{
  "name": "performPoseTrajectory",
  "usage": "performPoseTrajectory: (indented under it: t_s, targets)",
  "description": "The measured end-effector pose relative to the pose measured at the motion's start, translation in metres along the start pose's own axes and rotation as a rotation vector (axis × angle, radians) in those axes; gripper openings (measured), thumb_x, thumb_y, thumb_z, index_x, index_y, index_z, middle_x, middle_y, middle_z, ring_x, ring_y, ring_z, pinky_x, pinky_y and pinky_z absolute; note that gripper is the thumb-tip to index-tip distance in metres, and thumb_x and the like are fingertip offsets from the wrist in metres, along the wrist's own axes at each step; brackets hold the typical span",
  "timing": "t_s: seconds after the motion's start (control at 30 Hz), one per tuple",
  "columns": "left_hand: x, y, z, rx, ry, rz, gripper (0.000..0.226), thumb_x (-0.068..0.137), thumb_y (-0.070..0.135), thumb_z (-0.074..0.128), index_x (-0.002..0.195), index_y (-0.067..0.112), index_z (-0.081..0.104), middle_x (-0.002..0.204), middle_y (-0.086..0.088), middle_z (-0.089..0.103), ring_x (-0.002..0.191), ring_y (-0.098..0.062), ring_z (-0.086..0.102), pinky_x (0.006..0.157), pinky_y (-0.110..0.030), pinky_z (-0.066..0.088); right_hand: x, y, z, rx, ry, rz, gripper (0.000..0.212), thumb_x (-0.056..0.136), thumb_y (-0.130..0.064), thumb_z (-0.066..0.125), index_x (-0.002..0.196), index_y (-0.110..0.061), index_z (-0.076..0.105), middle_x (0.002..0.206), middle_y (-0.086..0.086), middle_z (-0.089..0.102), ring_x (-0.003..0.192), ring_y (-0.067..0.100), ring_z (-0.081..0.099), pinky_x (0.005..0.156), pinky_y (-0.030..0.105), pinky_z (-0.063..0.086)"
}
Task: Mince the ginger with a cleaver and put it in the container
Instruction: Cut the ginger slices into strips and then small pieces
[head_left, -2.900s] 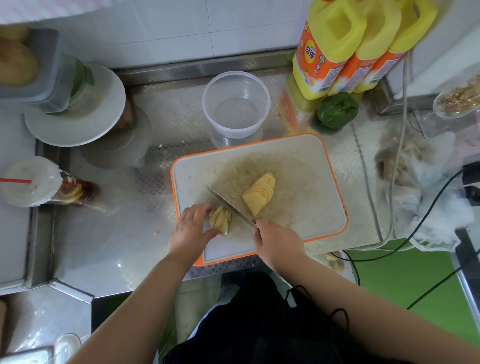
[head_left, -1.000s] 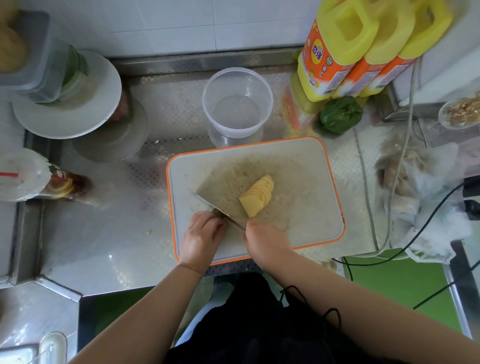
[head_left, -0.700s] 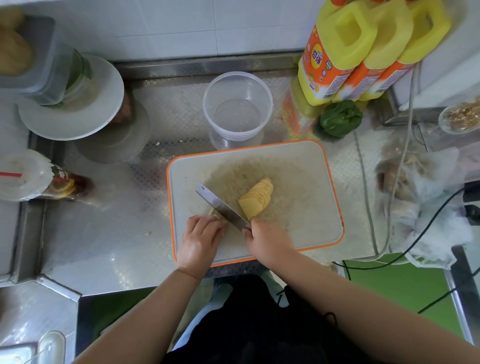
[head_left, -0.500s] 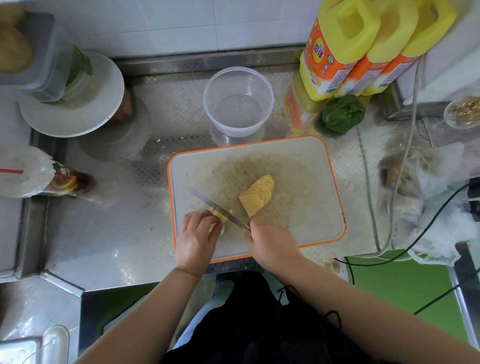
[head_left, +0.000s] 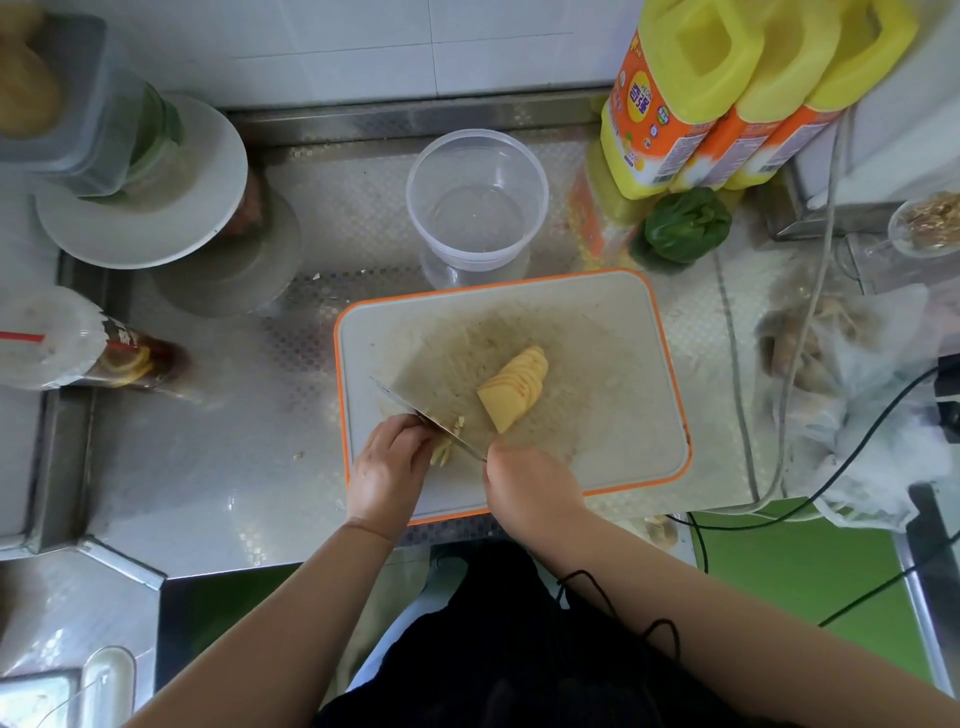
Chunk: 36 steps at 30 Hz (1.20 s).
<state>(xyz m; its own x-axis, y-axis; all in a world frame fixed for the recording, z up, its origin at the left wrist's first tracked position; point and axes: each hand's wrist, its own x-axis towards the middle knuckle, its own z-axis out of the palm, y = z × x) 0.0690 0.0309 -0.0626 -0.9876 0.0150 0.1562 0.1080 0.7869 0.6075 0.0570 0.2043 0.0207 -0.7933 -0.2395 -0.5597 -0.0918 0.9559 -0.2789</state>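
On the white, orange-rimmed cutting board (head_left: 613, 374) a fanned stack of ginger slices (head_left: 517, 387) lies near the middle. My right hand (head_left: 530, 483) grips the cleaver (head_left: 415, 410) by its handle; the blade stands edge-down on the board's near left part. My left hand (head_left: 389, 465) has curled fingers holding a small pile of ginger strips (head_left: 447, 447) against the blade's left side. A few cut strips show on the blade's right side. The clear round container (head_left: 477, 200) stands behind the board, holding only a few specks.
Three yellow oil jugs (head_left: 727, 93) and a green pepper (head_left: 685, 223) stand at the back right. A plastic bag (head_left: 852, 395) and cables lie right of the board. Plates with a tub (head_left: 140, 197) and a lidded drink cup (head_left: 67, 345) sit left.
The cleaver has gone up and down in chopping strokes. My left hand has crept back along the ginger pile, which is shorter than at first. The sliced stack has stayed put.
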Motion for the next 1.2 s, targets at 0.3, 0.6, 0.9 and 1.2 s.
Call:
performPoseTrajectory:
  t_s: [0.3, 0.6, 0.9, 1.2]
  targets:
    - [0.0, 0.003, -0.004, -0.05, 0.017, -0.007, 0.021, 0.089, 0.019, 0.057, 0.089, 0.005, 0.072, 0.094, -0.004, 0.065, 0.086, -0.017, 0.059, 0.078, -0.023, 0.047, 0.012, 0.012, 0.001, 0.193, -0.066, 0.084, 0.029, 0.1, -0.033, 0.04, 0.102, -0.008, 0.055, 0.093, 0.013, 0.063, 0.091, 0.033, 0.061, 0.07, 0.036, 0.045]
    - [-0.005, 0.002, -0.008, -0.038, 0.037, 0.041, 0.02, 0.089, 0.019, 0.058, 0.088, 0.004, 0.072, 0.092, -0.006, 0.066, 0.089, -0.021, 0.058, 0.082, -0.024, 0.046, -0.005, 0.008, -0.011, 0.157, -0.018, 0.007, 0.03, 0.101, -0.034, 0.036, 0.096, -0.009, 0.052, 0.085, 0.012, 0.061, 0.083, 0.033, 0.061, 0.062, 0.035, 0.04]
    - [-0.006, -0.001, -0.003, -0.002, -0.026, 0.119, 0.015, 0.088, 0.02, 0.061, 0.086, 0.008, 0.07, 0.095, -0.003, 0.064, 0.092, -0.022, 0.059, 0.077, -0.026, 0.048, -0.006, 0.001, 0.003, 0.014, 0.049, -0.026, 0.009, 0.097, -0.016, 0.043, 0.099, -0.011, 0.051, 0.071, 0.001, 0.049, 0.07, 0.027, 0.06, 0.056, 0.031, 0.037]
    - [-0.005, -0.004, -0.003, 0.008, -0.037, 0.179, 0.004, 0.086, 0.01, 0.068, 0.087, 0.007, 0.07, 0.095, -0.002, 0.064, 0.091, -0.023, 0.058, 0.077, -0.029, 0.051, 0.003, 0.004, 0.005, 0.105, -0.036, 0.046, 0.025, 0.101, -0.027, 0.039, 0.107, -0.008, 0.054, 0.096, 0.012, 0.066, 0.091, 0.032, 0.064, 0.067, 0.035, 0.043]
